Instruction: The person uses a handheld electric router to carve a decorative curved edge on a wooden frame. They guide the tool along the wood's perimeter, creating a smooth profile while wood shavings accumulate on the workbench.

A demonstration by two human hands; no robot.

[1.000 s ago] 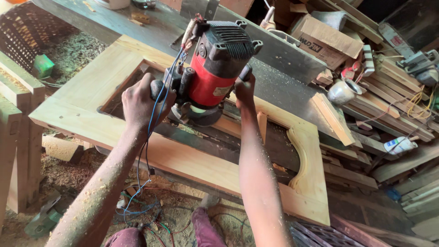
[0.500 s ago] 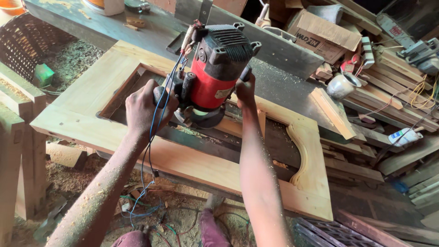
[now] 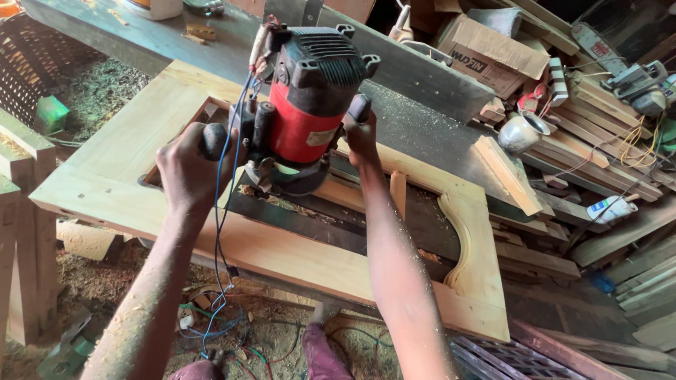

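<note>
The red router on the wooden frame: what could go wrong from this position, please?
1. The blue cable hangs right beside the left hand and down past the wooden frame; it might snag or get dragged under the router.
2. The router base sits at the frame's inner edge, partly over the opening, so it could tip.
3. Both forearms are bare and dusted with chips; flying chips may hit skin.

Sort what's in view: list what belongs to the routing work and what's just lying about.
In use: router, left hand and right hand on its grips, wooden frame, blue cord.

Lying about: cardboard box, metal pot, plank stack, green block.
</note>
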